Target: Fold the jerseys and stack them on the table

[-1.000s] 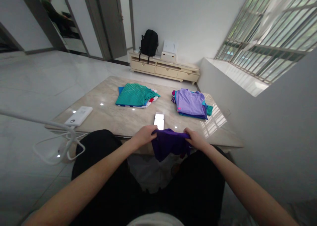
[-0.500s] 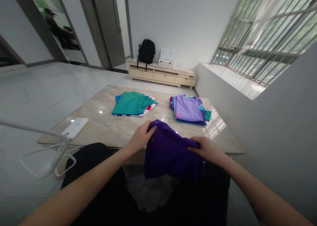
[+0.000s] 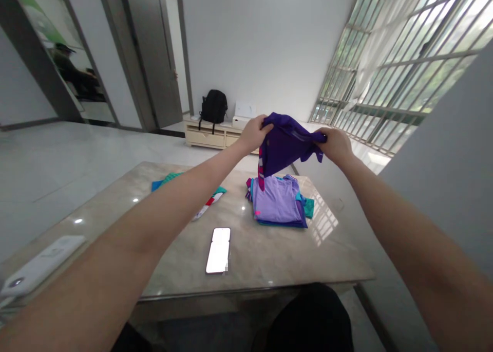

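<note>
My left hand [image 3: 256, 134] and my right hand [image 3: 335, 145] pinch opposite upper corners of a dark purple garment [image 3: 287, 145]. It hangs between them, held out over the table, with a pink-and-white striped edge dangling on its left side. Below it lies a stack of folded clothes topped by a lavender shirt [image 3: 276, 200]; purple, blue and teal fabric sticks out around the stack. I cannot tell whether the striped edge touches the stack. Further left, a second pile with a green garment [image 3: 171, 177] is mostly hidden behind my left forearm.
On the marble-look table [image 3: 269, 259] lie a phone [image 3: 219, 249] with a bright screen and a white device [image 3: 48, 259] at the left. Behind stands a low cabinet [image 3: 206, 137] bearing a black backpack [image 3: 213, 106] and a white box [image 3: 241, 122]. A person [image 3: 71, 72] sits beyond the doorway.
Both hands have lifted the purple garment from above my lap, forward and up over the right-hand stack. The view has shifted, and the phone on the table now shows.
</note>
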Demonstrator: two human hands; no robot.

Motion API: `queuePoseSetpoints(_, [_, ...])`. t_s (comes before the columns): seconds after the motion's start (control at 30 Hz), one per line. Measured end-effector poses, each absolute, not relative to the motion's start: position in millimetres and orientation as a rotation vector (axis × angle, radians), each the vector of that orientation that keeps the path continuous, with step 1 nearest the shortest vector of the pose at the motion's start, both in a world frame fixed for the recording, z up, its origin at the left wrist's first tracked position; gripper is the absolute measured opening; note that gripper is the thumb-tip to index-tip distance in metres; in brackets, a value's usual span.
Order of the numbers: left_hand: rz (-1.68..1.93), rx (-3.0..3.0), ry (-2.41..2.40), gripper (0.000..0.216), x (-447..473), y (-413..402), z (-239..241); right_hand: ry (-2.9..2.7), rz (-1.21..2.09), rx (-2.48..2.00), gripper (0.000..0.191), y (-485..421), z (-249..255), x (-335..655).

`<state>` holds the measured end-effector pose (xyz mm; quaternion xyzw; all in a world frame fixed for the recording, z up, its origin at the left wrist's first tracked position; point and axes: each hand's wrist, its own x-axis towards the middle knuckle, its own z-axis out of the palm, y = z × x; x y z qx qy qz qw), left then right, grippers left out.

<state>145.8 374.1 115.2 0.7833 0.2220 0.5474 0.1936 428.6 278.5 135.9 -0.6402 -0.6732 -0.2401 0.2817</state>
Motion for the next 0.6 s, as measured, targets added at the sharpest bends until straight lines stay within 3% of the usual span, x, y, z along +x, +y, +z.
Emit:
queuePoseSetpoints(0.13, [1.273, 2.236, 0.714, 0.02, 165.4, 386.1, 66.3, -1.809, -0.487, -1.832, 0.028, 290.7, 71.2, 445.0])
queuePoseSetpoints(0.23, [0.993, 2.26, 0.737, 0.018, 164.5, 369.1, -19.8, -1.884, -0.259, -1.932, 0.035, 278.5, -21.5, 443.8])
queuePoseSetpoints(0.4, [0.611, 2.204, 0.825, 0.019, 130.5, 312.4, -161.4, -1.916, 0.083, -2.042, 0.026, 219.8, -168.8, 417.4])
queuePoseSetpoints(0.5, [0.571, 2.147, 0.926, 0.019, 109.1, 298.6, -201.2, -1.76, 0.166, -2.084, 0.028, 194.1, -214.0, 402.2])
queuePoseSetpoints(0.6, [0.607, 2.089, 1.039, 0.015, 101.2, 309.7, -211.0, -1.565, 0.238, -2.09, 0.032, 187.8, -231.9, 388.0])
